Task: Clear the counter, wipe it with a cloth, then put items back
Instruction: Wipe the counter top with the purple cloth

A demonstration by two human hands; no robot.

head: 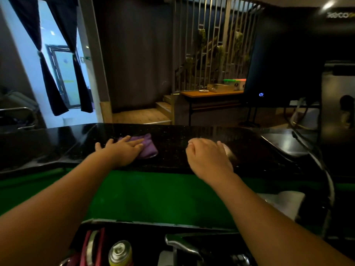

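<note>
A black speckled counter (192, 143) runs across the middle of the head view. A purple cloth (148, 147) lies on it, left of centre. My left hand (121, 150) lies flat on the cloth's left part with fingers straight, pressing it to the counter. My right hand (209, 156) rests on the counter to the right with fingers curled under; a pale blurred thing (228, 150) shows just past its knuckles, and I cannot tell whether the hand grips it.
A dark monitor (284, 60) with a blue power light stands at the counter's right end, cables (324, 169) trailing down. Below the counter's green front (144, 194), a lower shelf holds a spray can (120, 253) and a metal tap (184, 244). White paper (284, 204) sits lower right.
</note>
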